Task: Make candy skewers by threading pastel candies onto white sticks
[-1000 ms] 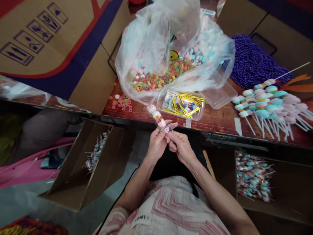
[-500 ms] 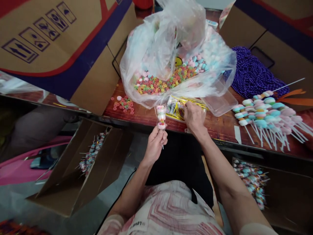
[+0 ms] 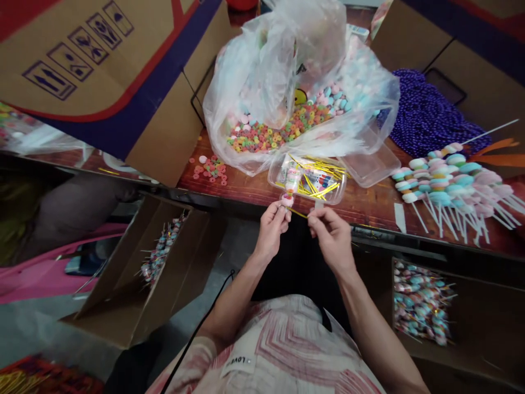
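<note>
My left hand grips a bagged candy skewer by its lower end, its pastel pieces pointing up over the table edge. My right hand pinches a thin gold twist tie that runs across to the skewer's neck. Just beyond both hands sits a clear plastic tray with several gold ties lying in it.
A clear bag of coloured candy rings fills the table's middle. Unwrapped skewers lie at right beside purple beads. Cardboard boxes of finished skewers stand below at left and right. A large carton is at left.
My right hand came back from the tie tray with a gold tie and now holds it against the skewer. My left hand lowered and tilted the skewer slightly.
</note>
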`<state>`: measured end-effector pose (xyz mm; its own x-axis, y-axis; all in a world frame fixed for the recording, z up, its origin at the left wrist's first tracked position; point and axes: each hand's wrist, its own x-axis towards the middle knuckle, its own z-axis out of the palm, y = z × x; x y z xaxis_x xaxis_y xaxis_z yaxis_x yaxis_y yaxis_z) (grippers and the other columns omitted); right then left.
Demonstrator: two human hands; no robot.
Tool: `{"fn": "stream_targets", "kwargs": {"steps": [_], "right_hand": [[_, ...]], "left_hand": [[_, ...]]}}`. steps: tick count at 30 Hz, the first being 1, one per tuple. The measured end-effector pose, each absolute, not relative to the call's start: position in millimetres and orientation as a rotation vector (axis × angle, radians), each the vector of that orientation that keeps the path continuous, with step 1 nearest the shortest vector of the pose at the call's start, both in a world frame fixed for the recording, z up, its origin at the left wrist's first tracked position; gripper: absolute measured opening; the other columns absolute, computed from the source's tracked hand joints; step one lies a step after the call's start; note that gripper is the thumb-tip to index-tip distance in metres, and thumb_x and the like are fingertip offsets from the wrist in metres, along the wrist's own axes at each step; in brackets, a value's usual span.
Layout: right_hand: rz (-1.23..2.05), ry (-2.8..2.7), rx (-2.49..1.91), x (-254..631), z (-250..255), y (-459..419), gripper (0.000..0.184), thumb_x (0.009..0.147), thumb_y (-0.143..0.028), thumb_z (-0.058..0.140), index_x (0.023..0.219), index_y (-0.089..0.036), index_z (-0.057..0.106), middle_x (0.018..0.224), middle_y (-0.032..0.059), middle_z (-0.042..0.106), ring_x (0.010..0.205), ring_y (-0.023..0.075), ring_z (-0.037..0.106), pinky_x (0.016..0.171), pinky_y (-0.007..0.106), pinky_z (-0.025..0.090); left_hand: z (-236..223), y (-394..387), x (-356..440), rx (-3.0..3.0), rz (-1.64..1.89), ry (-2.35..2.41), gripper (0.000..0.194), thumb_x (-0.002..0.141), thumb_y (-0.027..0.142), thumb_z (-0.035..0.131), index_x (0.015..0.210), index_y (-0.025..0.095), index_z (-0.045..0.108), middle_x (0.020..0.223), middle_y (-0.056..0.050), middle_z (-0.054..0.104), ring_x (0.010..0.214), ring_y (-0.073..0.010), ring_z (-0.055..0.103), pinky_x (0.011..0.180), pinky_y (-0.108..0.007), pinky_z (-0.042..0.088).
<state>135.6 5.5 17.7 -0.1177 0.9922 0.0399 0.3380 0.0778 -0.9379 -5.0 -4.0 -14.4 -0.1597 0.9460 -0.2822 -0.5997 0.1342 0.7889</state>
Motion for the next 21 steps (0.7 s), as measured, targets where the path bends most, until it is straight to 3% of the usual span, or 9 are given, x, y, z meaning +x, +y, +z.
{"fn": "stream_targets", "kwargs": {"steps": [2, 8, 16, 21], "right_hand": [[1.153, -1.475, -1.305, 126.6, 8.1, -5.5, 0.014, 0.091, -0.032, 0.056, 0.083, -0.021, 0.06, 0.07, -0.0013, 0.057, 0.058, 0.013, 0.05, 0.056, 0.027, 0.041], [0.909, -1.49, -1.329, 118.3, -9.1, -10.3, 0.012, 0.093, -0.028, 0.052, 0.086, -0.021, 0.06, 0.084, 0.0026, 0.063, 0.075, 0.0167, 0.056, 0.072, 0.031, 0.045], [0.896, -1.512, -1.361, 117.7, -14.0, -10.6, 0.014, 0.094, -0.03, 0.052, 0.087, -0.022, 0.06, 0.085, 0.0034, 0.064, 0.074, 0.0172, 0.056, 0.071, 0.031, 0.045], [0.946, -1.541, -1.345, 113.9, -19.8, -10.6, 0.015, 0.095, -0.03, 0.049, 0.083, -0.022, 0.053, 0.079, 0.0007, 0.056, 0.069, 0.0153, 0.05, 0.068, 0.029, 0.042]], "left_hand": [[-14.2, -7.6, 2.1, 0.491, 1.457, 1.045, 0.027, 0.082, 0.035, 0.071, 0.096, 0.022, 0.053, 0.064, 0.007, 0.051, 0.047, -0.004, 0.032, 0.045, -0.018, 0.019], [-12.8, -15.3, 9.8, 0.597, 1.414, 1.063, 0.019, 0.085, 0.031, 0.064, 0.089, 0.022, 0.047, 0.066, 0.007, 0.049, 0.049, -0.0044, 0.033, 0.046, -0.018, 0.02], [-25.7, -17.2, 10.0, 0.654, 1.466, 1.087, 0.028, 0.083, 0.042, 0.072, 0.089, 0.021, 0.053, 0.067, 0.006, 0.05, 0.051, -0.0044, 0.035, 0.048, -0.018, 0.026], [-23.9, -16.5, 10.1, 0.546, 1.459, 1.038, 0.034, 0.08, 0.045, 0.076, 0.082, 0.018, 0.055, 0.063, 0.006, 0.05, 0.045, -0.0015, 0.029, 0.043, -0.017, 0.018]]}}
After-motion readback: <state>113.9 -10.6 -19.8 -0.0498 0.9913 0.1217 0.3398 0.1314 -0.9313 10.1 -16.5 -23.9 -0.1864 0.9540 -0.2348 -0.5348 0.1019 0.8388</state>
